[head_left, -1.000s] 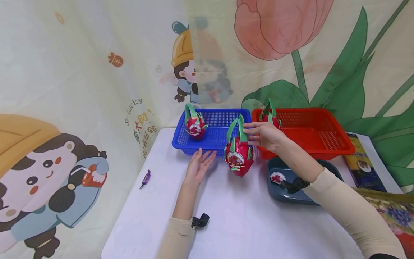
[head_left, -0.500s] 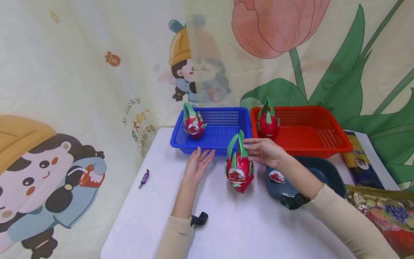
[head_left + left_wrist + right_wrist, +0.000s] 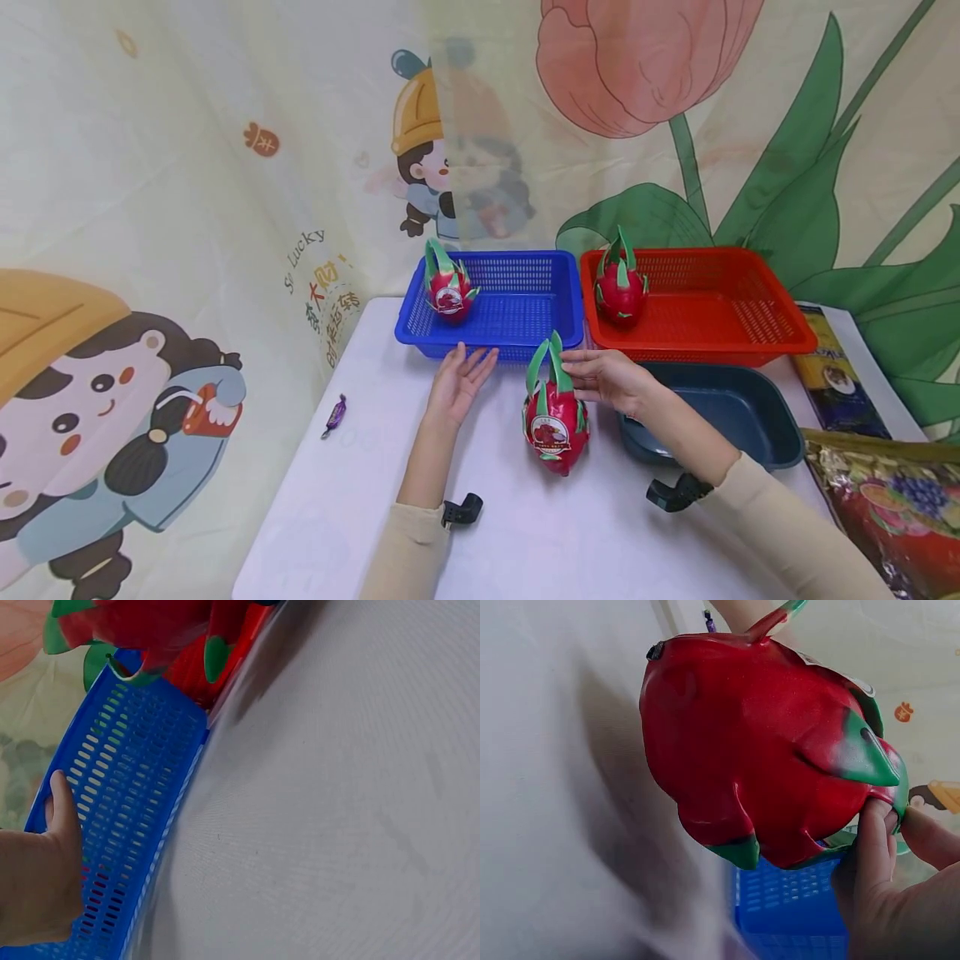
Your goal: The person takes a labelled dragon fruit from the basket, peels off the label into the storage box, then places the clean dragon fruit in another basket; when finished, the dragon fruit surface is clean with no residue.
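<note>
My right hand (image 3: pixel 600 375) pinches the green top leaves of a red dragon fruit (image 3: pixel 553 421), whose base is at the white table (image 3: pixel 525 533); the right wrist view shows the dragon fruit (image 3: pixel 765 750) close up with fingers (image 3: pixel 874 840) on its leaf tip. My left hand (image 3: pixel 459 385) lies flat on the table, fingers straight, touching the front wall of the blue basket (image 3: pixel 517 333); the left wrist view shows the thumb (image 3: pixel 64 814) against the blue basket (image 3: pixel 127 795). Another dragon fruit (image 3: pixel 448 286) stands in the blue basket.
A red basket (image 3: pixel 720 321) at the back right holds a third dragon fruit (image 3: pixel 619 285). A dark blue tray (image 3: pixel 735 412) sits in front of it. A wrapped candy (image 3: pixel 334 414) lies at the table's left. Snack bags (image 3: pixel 892 500) lie at the right edge.
My right hand has carried the dragon fruit down and toward me, lowering it to the table. The left hand has stayed in place.
</note>
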Demonstrator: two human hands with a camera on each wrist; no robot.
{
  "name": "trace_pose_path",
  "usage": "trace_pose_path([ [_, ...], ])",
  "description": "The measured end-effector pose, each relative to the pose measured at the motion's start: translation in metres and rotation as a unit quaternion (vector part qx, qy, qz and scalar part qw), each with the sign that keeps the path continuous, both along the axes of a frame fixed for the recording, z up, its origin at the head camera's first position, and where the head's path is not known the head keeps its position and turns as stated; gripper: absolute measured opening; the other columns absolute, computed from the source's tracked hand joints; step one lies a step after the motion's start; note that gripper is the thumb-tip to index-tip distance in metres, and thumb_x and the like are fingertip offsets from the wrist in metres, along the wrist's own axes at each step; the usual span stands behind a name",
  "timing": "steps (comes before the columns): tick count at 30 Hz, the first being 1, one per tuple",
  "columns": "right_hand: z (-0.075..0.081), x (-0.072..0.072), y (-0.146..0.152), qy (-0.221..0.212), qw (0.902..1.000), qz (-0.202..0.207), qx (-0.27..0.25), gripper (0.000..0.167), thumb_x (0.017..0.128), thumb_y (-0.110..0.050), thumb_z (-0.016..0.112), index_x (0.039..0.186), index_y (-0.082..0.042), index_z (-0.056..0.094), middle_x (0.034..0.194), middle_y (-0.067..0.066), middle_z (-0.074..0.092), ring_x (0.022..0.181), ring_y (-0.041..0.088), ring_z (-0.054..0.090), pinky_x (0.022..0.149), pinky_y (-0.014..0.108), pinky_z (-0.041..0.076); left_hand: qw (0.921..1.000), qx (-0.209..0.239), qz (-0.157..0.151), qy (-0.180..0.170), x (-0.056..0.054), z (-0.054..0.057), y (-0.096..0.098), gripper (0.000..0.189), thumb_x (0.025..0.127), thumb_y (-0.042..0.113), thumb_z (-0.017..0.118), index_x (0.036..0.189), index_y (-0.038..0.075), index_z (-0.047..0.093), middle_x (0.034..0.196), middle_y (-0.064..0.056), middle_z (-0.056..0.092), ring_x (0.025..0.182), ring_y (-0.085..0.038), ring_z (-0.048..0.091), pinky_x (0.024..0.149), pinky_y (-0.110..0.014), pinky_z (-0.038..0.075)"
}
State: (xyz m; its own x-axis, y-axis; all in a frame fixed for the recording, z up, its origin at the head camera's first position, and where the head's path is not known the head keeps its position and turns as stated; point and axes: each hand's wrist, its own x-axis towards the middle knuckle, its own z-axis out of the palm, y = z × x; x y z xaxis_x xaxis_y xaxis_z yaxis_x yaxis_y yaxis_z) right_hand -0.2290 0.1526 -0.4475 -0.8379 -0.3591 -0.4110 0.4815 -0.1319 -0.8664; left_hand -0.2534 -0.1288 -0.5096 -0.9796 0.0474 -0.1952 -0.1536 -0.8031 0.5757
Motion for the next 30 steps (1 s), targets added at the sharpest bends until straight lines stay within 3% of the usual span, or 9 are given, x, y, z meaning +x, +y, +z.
trace_pose_path([
  [6, -0.012, -0.002, 0.002, -0.011, 0.9999, -0.001, 0.005, 0.047, 0.105, -0.012, 0.062, 0.149, 0.000, 0.052, 0.107, 0.004, 0.072, 0.100, 0.021, 0.067, 0.086, 0.031, 0.063, 1.0000, 0.003, 0.002, 0.002, -0.001, 0.000, 0.001, 0.016, 0.112, 0.019, 0.048, 0.118, 0.009, 0.037, 0.158, -0.037, 0.033, 0.105, -0.036, 0.073, 0.107, -0.048, 0.052],
  [12, -0.019, -0.007, 0.005, -0.014, 0.9998, -0.011, 0.012, 0.050, 0.106, -0.015, 0.061, 0.153, -0.001, 0.049, 0.114, 0.004, 0.072, 0.105, 0.022, 0.067, 0.097, 0.036, 0.059, 1.0000, 0.004, 0.006, -0.001, 0.001, -0.001, 0.002, 0.018, 0.111, 0.019, 0.050, 0.118, 0.008, 0.038, 0.158, -0.036, 0.033, 0.105, -0.037, 0.073, 0.103, -0.047, 0.056],
  [16, -0.023, -0.008, 0.007, -0.004, 0.9997, -0.015, 0.019, 0.052, 0.106, -0.016, 0.060, 0.154, 0.000, 0.047, 0.119, 0.004, 0.072, 0.107, 0.022, 0.069, 0.101, 0.039, 0.058, 1.0000, 0.000, 0.005, -0.004, 0.002, -0.003, 0.004, 0.020, 0.110, 0.017, 0.054, 0.119, 0.007, 0.039, 0.151, -0.035, 0.042, 0.105, -0.036, 0.073, 0.103, -0.048, 0.056],
  [21, -0.025, -0.008, 0.008, 0.013, 0.9987, -0.024, 0.042, 0.051, 0.106, -0.018, 0.061, 0.152, 0.001, 0.050, 0.120, 0.003, 0.074, 0.105, 0.019, 0.071, 0.094, 0.034, 0.061, 0.9974, -0.053, -0.046, 0.014, 0.008, -0.003, 0.012, 0.026, 0.106, 0.001, 0.054, 0.129, -0.004, 0.044, 0.132, -0.027, 0.062, 0.112, -0.035, 0.071, 0.105, -0.048, 0.054],
  [25, -0.025, -0.007, 0.007, 0.041, 0.9961, -0.030, 0.072, 0.049, 0.106, -0.018, 0.062, 0.150, 0.002, 0.052, 0.125, 0.008, 0.073, 0.106, 0.019, 0.073, 0.097, 0.035, 0.060, 0.9809, -0.142, -0.117, 0.064, 0.016, -0.001, 0.024, 0.042, 0.105, -0.004, 0.054, 0.144, -0.013, 0.043, 0.131, -0.025, 0.067, 0.121, -0.035, 0.068, 0.108, -0.048, 0.052],
  [30, -0.023, 0.000, 0.008, 0.095, 0.9868, -0.042, 0.124, 0.047, 0.105, -0.018, 0.064, 0.146, 0.002, 0.056, 0.134, 0.017, 0.068, 0.113, 0.025, 0.072, 0.108, 0.047, 0.052, 0.9467, -0.259, -0.160, 0.104, 0.024, 0.001, 0.038, 0.043, 0.102, 0.002, 0.063, 0.142, -0.009, 0.053, 0.133, -0.021, 0.068, 0.116, -0.024, 0.071, 0.105, -0.040, 0.055],
])
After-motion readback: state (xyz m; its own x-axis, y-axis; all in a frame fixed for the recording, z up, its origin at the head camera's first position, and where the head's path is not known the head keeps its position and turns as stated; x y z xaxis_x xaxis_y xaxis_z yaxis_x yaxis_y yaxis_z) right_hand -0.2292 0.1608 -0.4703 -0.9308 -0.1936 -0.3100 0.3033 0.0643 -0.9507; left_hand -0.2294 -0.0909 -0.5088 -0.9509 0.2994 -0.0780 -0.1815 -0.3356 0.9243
